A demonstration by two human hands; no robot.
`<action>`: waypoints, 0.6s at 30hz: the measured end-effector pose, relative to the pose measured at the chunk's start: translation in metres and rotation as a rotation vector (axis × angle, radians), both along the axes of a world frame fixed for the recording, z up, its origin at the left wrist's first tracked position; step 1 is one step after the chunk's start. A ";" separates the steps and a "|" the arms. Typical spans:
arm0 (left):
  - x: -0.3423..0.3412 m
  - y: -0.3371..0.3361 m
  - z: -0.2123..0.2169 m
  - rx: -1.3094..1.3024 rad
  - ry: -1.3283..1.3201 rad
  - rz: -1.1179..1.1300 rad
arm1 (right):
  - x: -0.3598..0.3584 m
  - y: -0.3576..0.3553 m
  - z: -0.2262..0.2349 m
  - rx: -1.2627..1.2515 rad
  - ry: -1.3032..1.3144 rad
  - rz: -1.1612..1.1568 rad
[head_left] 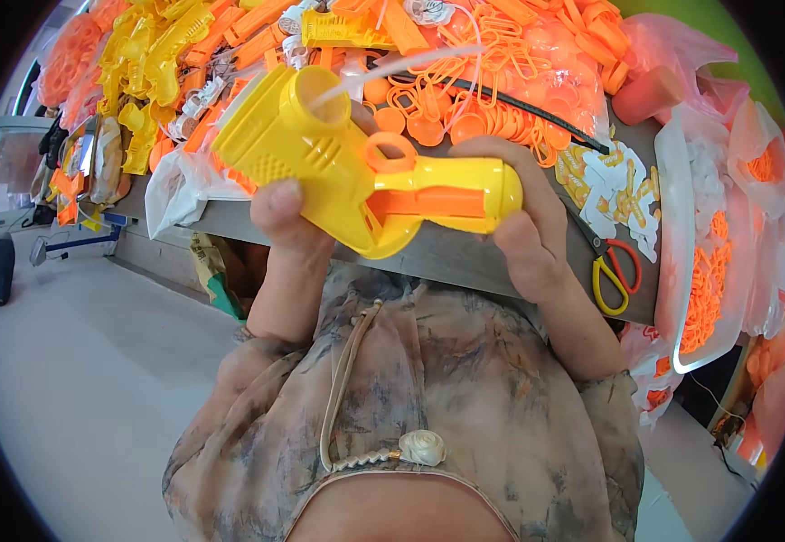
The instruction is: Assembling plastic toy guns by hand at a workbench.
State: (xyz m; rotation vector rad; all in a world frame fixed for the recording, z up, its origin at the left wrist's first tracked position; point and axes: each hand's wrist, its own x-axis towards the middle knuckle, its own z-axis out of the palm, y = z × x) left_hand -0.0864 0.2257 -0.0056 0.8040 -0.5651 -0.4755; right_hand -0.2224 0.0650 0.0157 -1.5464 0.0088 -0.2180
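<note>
Between my two hands is a yellow plastic toy gun [329, 167], held up in front of me above the table's near edge. My left hand [282, 217] closes on its wide ribbed body, thumb on the near side. The slim end is gripped by my right hand [532, 235], fingers behind and thumb below. An orange ring [390, 150] stands up from the gun's middle, and an orange strip runs along the slim part. A see-through tube [401, 65] reaches into the round yellow cup [322, 93] on the body.
Orange plastic parts [501, 68] and yellow gun shells [153, 54] heap across the table's far side. At right lie scissors [616, 275] with red and yellow handles, stickers [614, 194], and a translucent bin [672, 298] of small orange pieces. A white bag [180, 190] hangs over the left edge.
</note>
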 end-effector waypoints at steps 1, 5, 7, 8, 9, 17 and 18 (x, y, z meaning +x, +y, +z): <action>-0.003 0.001 0.000 -0.039 -0.019 -0.034 | -0.001 0.002 -0.012 0.173 -0.136 0.048; -0.017 -0.008 0.014 0.010 -0.121 0.002 | 0.000 0.017 -0.048 0.457 -0.271 0.107; -0.015 -0.008 0.017 0.060 -0.202 -0.083 | 0.003 0.032 -0.055 0.467 -0.246 0.062; -0.015 -0.010 0.017 0.067 -0.203 -0.092 | 0.005 0.041 -0.056 0.477 -0.221 0.023; -0.014 -0.014 0.016 0.033 -0.139 0.012 | 0.013 0.046 -0.051 0.474 -0.281 0.054; -0.027 -0.025 0.009 -0.034 0.108 0.320 | 0.041 0.051 -0.020 0.483 -0.216 -0.231; -0.028 -0.023 0.006 -0.033 0.106 0.314 | 0.038 0.049 -0.015 0.406 -0.204 -0.271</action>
